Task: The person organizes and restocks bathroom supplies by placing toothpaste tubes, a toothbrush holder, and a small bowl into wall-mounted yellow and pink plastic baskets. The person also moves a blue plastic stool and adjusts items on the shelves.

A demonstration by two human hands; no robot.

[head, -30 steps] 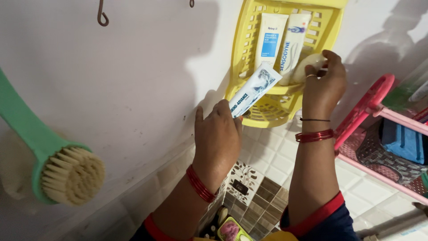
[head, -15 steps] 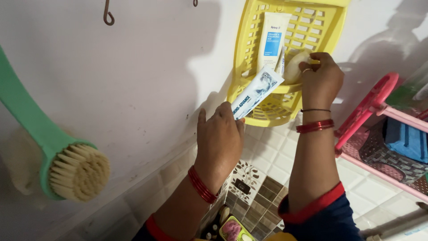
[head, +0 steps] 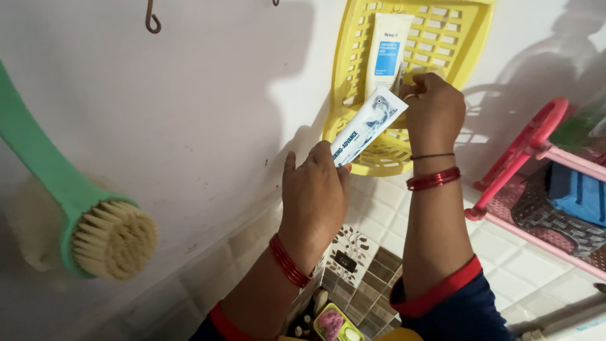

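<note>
My left hand (head: 315, 192) holds a white and blue tube (head: 369, 126) by its lower end, tilted up and to the right, its top in front of the yellow wall basket (head: 470, 44). Inside that basket my right hand (head: 432, 110) has its fingers curled. At its fingertips is the thin edge of a second tube (head: 398, 76), turned sideways. Whether anything else is in that hand is hidden. A white tube with a blue label (head: 387, 50) stands upright in the basket, just left of my right hand.
A green long-handled brush (head: 107, 240) hangs on the white wall at the left. A metal hook (head: 150, 19) is at the top. A pink rack (head: 517, 151) holding a blue item (head: 577, 192) stands at the right. Tiles (head: 379, 221) cover the lower wall.
My right hand has moved left inside the basket. The pale oval piece it held and the second tube's face have gone out of sight. My left hand has raised its tube slightly.
</note>
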